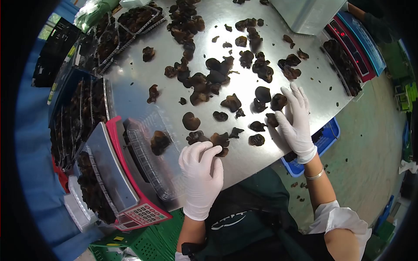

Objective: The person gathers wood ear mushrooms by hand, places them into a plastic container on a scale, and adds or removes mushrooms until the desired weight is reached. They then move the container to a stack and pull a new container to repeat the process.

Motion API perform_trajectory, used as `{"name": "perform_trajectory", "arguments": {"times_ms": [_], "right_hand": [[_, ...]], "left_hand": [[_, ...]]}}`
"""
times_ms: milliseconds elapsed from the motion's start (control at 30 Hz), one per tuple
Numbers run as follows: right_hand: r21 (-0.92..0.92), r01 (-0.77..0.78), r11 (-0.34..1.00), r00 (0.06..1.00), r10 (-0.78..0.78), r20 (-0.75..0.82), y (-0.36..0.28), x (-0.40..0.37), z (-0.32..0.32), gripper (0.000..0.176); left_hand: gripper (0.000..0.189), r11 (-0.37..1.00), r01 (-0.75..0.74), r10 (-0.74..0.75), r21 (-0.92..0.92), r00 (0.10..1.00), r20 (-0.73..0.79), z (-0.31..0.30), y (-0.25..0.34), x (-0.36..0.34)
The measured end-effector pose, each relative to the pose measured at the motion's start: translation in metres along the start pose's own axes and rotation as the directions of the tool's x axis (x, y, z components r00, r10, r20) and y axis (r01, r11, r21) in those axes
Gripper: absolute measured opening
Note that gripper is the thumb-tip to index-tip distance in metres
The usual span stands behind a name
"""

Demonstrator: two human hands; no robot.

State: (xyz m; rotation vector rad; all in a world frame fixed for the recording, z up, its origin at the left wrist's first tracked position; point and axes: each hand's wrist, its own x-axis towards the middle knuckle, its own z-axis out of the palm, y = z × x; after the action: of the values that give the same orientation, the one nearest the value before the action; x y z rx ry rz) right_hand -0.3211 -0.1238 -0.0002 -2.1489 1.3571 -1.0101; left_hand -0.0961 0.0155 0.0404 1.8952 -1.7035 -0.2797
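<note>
Dark brown wood-ear-like pieces lie scattered over a shiny metal table. My left hand, in a white glove, rests at the table's near edge, its curled fingertips at a brown piece; whether they grip it is unclear. My right hand, also gloved, is farther right with its fingers apart. Its thumb touches a small dark piece, and its fingers are beside another piece. Left of my left hand is a clear plastic tray with a brown piece inside.
A red scale stands at the left, near filled clear trays. At the right are another scale and a blue basket below the edge. A pale container stands at the back. Another person's arm shows top right.
</note>
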Motion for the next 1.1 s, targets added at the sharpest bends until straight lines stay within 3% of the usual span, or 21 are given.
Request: {"name": "perform_trajectory", "arguments": {"times_ms": [33, 67, 100, 200, 300, 400, 433, 533, 600, 667, 700, 767, 800, 833, 900, 967, 1033, 1100], "right_hand": [[-0.050, 0.011, 0.999, 0.999, -0.013, -0.043, -0.004, 0.001, 0.005, 0.050], [-0.035, -0.005, 0.999, 1.000, 0.006, 0.011, -0.012, 0.004, 0.004, 0.047], [-0.079, 0.102, 0.992, 0.995, -0.100, 0.026, -0.016, 0.009, 0.006, 0.033], [-0.170, 0.312, 0.935, 0.948, -0.294, 0.123, -0.043, 0.028, 0.011, 0.015], [-0.259, 0.432, 0.864, 0.877, -0.336, 0.342, -0.044, 0.042, 0.033, 0.011], [-0.293, 0.497, 0.816, 0.832, -0.353, 0.428, -0.038, 0.054, 0.042, 0.009], [-0.288, 0.500, 0.817, 0.829, -0.355, 0.432, -0.036, 0.054, 0.044, 0.009], [-0.151, 0.482, 0.863, 0.862, -0.437, 0.257, -0.031, 0.053, 0.034, 0.001], [0.100, 0.352, 0.931, 0.925, -0.363, 0.115, -0.037, 0.053, -0.006, 0.010], [0.073, 0.159, 0.985, 0.971, -0.143, -0.189, -0.024, 0.027, -0.045, 0.021], [0.267, -0.078, 0.960, 0.931, 0.166, -0.326, -0.017, 0.010, -0.060, 0.016], [0.385, -0.128, 0.914, 0.745, 0.344, -0.571, 0.019, -0.020, -0.089, 0.020], [0.246, -0.251, 0.936, 0.691, 0.351, -0.631, 0.036, -0.036, -0.102, 0.026], [0.241, -0.250, 0.938, 0.686, 0.347, -0.639, 0.042, -0.047, -0.107, 0.026], [-0.067, -0.425, 0.903, 0.643, 0.249, -0.724, 0.052, -0.064, -0.112, 0.028], [0.031, -0.452, 0.891, 0.620, 0.339, -0.708, 0.059, -0.074, -0.110, 0.031], [0.227, -0.298, 0.927, 0.770, 0.374, -0.518, 0.051, -0.067, -0.097, 0.030], [0.157, -0.262, 0.952, 0.877, 0.303, -0.374, 0.031, -0.049, -0.076, 0.026]], "left_hand": [[0.029, 1.000, 0.007, -0.007, -0.019, 1.000, -0.016, -0.002, 0.000, 0.001], [0.028, 0.999, 0.013, -0.014, -0.037, 0.999, -0.032, -0.005, 0.000, 0.002], [0.028, 0.999, 0.013, -0.014, -0.035, 0.999, -0.034, -0.007, 0.000, 0.003], [0.023, 0.995, 0.055, -0.066, -0.086, 0.989, -0.131, -0.016, -0.002, 0.007], [0.020, 0.986, 0.117, -0.140, -0.120, 0.968, -0.207, -0.026, -0.003, 0.010], [0.021, 0.980, 0.151, -0.176, -0.126, 0.961, -0.215, -0.034, -0.013, 0.010], [0.021, 0.975, 0.175, -0.202, -0.140, 0.957, -0.208, -0.037, -0.017, 0.010], [0.026, 0.982, 0.119, -0.143, -0.145, 0.976, -0.166, -0.038, -0.022, 0.015], [0.033, 0.989, 0.057, -0.074, -0.137, 0.990, -0.121, -0.035, -0.018, 0.022], [0.034, 0.993, 0.031, -0.036, -0.111, 0.998, -0.044, -0.029, -0.011, 0.027], [0.035, 0.997, -0.006, 0.007, -0.083, 1.000, 0.017, -0.026, -0.007, 0.031], [0.037, 0.998, -0.040, 0.043, -0.056, 0.998, 0.054, -0.013, -0.009, 0.034], [0.037, 0.998, -0.054, 0.058, -0.039, 0.992, 0.108, -0.007, -0.014, 0.034], [0.037, 0.997, -0.070, 0.072, -0.019, 0.984, 0.162, -0.004, -0.016, 0.036], [0.036, 0.997, -0.068, 0.074, -0.041, 0.983, 0.171, -0.003, -0.016, 0.038], [0.034, 0.998, -0.050, 0.056, -0.034, 0.981, 0.187, -0.003, -0.017, 0.039], [0.029, 0.996, -0.081, 0.087, -0.043, 0.984, 0.157, 0.000, -0.021, 0.038], [0.028, 0.998, -0.042, 0.045, -0.054, 0.996, 0.071, 0.001, -0.024, 0.038]]}}
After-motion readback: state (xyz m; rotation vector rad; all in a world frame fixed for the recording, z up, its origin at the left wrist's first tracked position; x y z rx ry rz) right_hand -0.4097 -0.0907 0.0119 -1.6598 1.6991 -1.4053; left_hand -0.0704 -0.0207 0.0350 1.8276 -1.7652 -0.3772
